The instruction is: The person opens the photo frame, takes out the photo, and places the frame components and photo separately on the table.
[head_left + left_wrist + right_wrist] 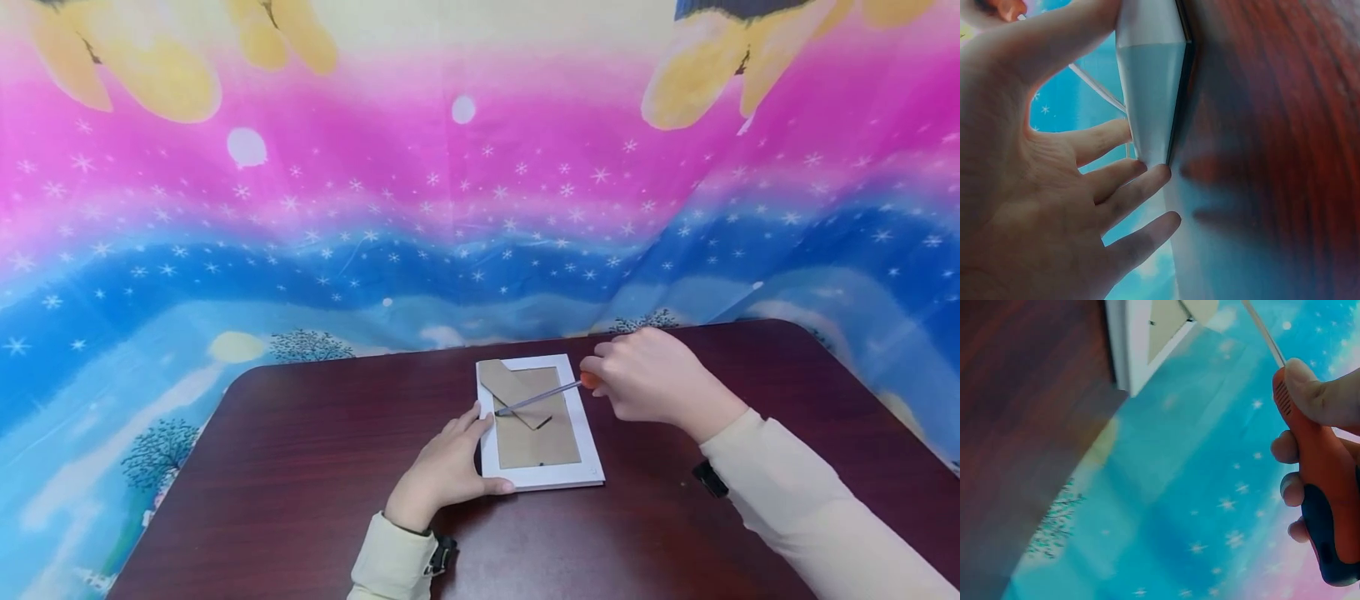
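Note:
A white picture frame lies back side up on the table, its brown backing board showing. Slantwise across the board lies a brown stand leg. My right hand grips a screwdriver by its orange and dark blue handle, thumb along the neck. The metal shaft points left over the board, its tip by the board's left edge near a small dark tab. My left hand rests against the frame's near left corner. In the left wrist view its fingers are spread and fairly straight, touching the frame's side.
The dark reddish-brown table has rounded far corners. Behind it hangs a pink and blue cloth printed with snowflakes, reaching down past the table's edges. Another small dark tab sits at the board's near edge.

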{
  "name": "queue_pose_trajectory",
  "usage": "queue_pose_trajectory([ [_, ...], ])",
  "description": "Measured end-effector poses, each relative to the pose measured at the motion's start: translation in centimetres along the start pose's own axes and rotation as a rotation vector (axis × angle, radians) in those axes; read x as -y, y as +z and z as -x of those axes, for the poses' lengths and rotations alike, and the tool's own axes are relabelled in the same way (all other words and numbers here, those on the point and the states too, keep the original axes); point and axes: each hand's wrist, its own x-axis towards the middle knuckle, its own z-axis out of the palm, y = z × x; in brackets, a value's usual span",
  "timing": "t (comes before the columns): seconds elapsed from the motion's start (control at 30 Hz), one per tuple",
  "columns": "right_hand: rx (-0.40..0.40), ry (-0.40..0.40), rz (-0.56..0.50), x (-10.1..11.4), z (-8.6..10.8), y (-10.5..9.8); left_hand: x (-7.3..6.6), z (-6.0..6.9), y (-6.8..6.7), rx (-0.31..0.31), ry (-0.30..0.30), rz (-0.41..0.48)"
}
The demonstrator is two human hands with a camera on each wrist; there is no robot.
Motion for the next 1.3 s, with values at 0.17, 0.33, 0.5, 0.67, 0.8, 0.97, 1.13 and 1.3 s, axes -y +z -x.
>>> queue_pose_trajectory([
  [0.17, 0.063, -0.058, 0.101, 0.5, -1.8, -1.4, 0.0, 0.0, 0.0, -0.005, 0.003, -0.002],
  [0.33, 0.083, -0.109, 0.178, 1.0, -3.7, -2.6, -0.1, 0.0, -0.1, -0.004, 0.005, -0.003],
  [0.5, 0.125, -0.145, 0.247, 1.9, -5.9, -3.7, -0.2, -0.1, -0.1, -0.012, 0.013, -0.006],
  [0.67, 0.212, -0.159, 0.320, 3.3, -8.1, -4.9, -0.2, 0.0, 0.0, -0.011, 0.011, -0.014],
  [0.8, 0.257, -0.183, 0.377, 4.7, -9.8, -5.6, -0.3, 0.0, 0.0, -0.007, 0.001, -0.025],
  [0.97, 0.306, -0.214, 0.460, 6.3, -11.7, -6.0, -0.3, 0.0, -0.2, 0.007, -0.009, -0.004],
  [1.13, 0.346, -0.222, 0.526, 7.4, -13.2, -6.1, -0.3, 0.1, -0.3, 0.020, -0.013, 0.017],
  [1.3, 0.370, -0.212, 0.544, 7.9, -13.8, -6.2, -0.2, -0.1, -0.2, 0.031, -0.019, 0.009],
])
